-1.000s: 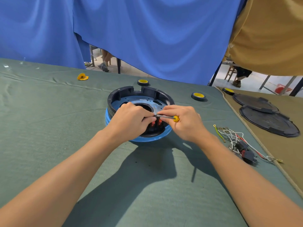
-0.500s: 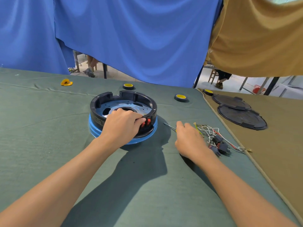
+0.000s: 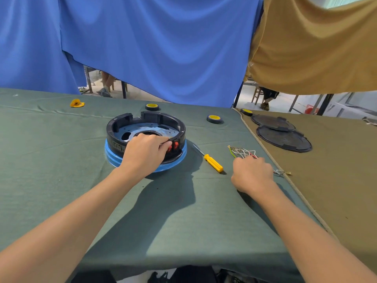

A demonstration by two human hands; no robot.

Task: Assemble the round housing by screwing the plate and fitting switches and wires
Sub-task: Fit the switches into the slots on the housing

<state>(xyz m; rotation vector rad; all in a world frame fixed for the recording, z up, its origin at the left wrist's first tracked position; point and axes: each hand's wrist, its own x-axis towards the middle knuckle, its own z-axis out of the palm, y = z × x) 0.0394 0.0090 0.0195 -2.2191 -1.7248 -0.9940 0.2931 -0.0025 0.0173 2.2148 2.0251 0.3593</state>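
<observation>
Left hand [image 3: 145,152] on round housing [image 3: 157,117]

Housing [image 3: 163,119]: black plastic, slight gloss. Plate [image 3: 142,127] inside: bare metal, shiny. Screwdriver [image 3: 209,158]: glossy yellow plastic handle, metal shaft. Wires [image 3: 242,151]: plastic-sheathed. Table cover [image 3: 51,170]: green cloth, matt. Far curtain [image 3: 163,48]: smooth blue cloth.

- housing [image 3: 163,119] was black, its base [image 3: 114,158] bright blue
- plate [image 3: 140,127] was silver-grey; switches [image 3: 175,145] were red
- screwdriver [image 3: 213,163] had a yellow handle
- wires [image 3: 242,152] were white, red, yellow-green
- tablecloth [image 3: 51,160] was dull green; curtain [image 3: 163,48] was blue
</observation>
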